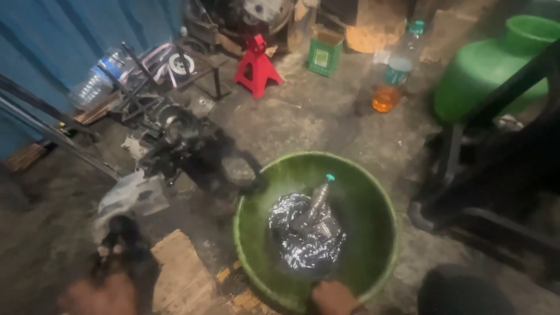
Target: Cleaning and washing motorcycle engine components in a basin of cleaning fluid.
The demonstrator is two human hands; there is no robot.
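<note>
Down at the lower left, the blurred left hand (99,294) rests near a wooden board (184,277); whether its fingers grip anything cannot be told. Rightward, a green basin (373,201) on the floor holds dark liquid and a grimy bottle (315,207). The right hand (333,297) touches its near rim, its grip unclear.

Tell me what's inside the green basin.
The basin holds a crumpled shiny black bag with a small bottle lying on top. Whatever lies under the bag is hidden.
</note>
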